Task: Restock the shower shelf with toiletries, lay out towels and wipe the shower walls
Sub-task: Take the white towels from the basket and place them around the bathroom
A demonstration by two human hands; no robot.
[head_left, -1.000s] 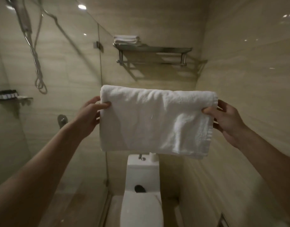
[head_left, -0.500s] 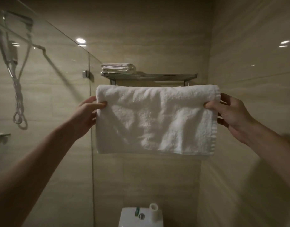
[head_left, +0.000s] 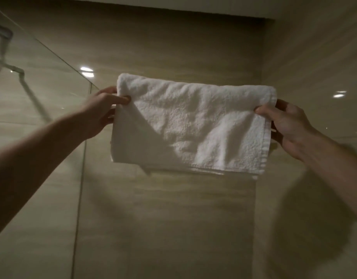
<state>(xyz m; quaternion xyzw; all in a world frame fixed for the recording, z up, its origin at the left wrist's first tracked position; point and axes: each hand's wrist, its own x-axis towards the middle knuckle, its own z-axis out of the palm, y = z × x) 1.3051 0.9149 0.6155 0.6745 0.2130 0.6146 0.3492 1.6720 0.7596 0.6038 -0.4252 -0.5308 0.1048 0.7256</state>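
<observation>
Head view is showing a raised towel stretched between two hands, high in front of a beige tiled wall. To the left of the left hand, a glass shower panel (head_left: pixel 42 121) is running away toward the wall. The left hand (head_left: pixel 101 111) is pinching the towel's upper left corner, thumb pressing on the front face and fingers curling behind, likely so the fold is staying flat rather than bunching. Between the hands, the white folded towel (head_left: pixel 193 125) is hanging level, its top fold taut and its lower edge falling free, which suits draping it over a rail; no rail or shelf is showing here, so I cannot tell where it is going. The right hand (head_left: pixel 288 123) is gripping the upper right edge the same way, thumb in front, fingers behind. Beyond the right hand, the side wall (head_left: pixel 324 57) is catching ceiling-light reflections.
</observation>
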